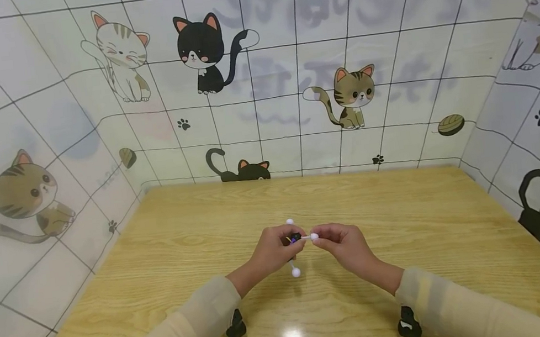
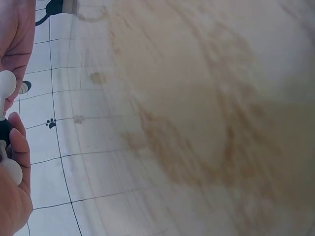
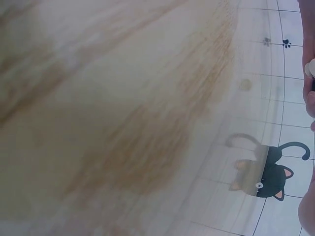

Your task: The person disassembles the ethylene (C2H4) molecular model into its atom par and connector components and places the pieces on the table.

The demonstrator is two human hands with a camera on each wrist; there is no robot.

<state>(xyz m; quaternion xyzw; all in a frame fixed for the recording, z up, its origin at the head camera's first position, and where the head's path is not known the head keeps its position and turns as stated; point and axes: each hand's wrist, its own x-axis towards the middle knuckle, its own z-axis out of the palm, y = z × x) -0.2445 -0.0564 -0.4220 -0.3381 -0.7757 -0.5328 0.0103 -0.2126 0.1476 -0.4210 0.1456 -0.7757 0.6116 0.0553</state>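
Over the wooden table, a small ball-and-stick model (image 1: 296,236) with a black centre is gripped between the thumb and fingers of my left hand (image 1: 271,250). A white ball (image 1: 296,272) on a thin stick points towards me, and another white ball (image 1: 289,222) shows beyond the fingers. My right hand (image 1: 346,243) pinches a third white ball (image 1: 314,236) at the end of a stick that reaches to the black centre. In the left wrist view the black centre ball (image 2: 5,132) shows between white ones at the left edge. The left fingers partly hide the model.
The wood-grain table (image 1: 378,200) is bounded by a back wall (image 1: 284,117) and side walls covered in cat-print sheeting. Black devices (image 1: 236,326) hang beneath both wrists. Light glares off the table near its front.
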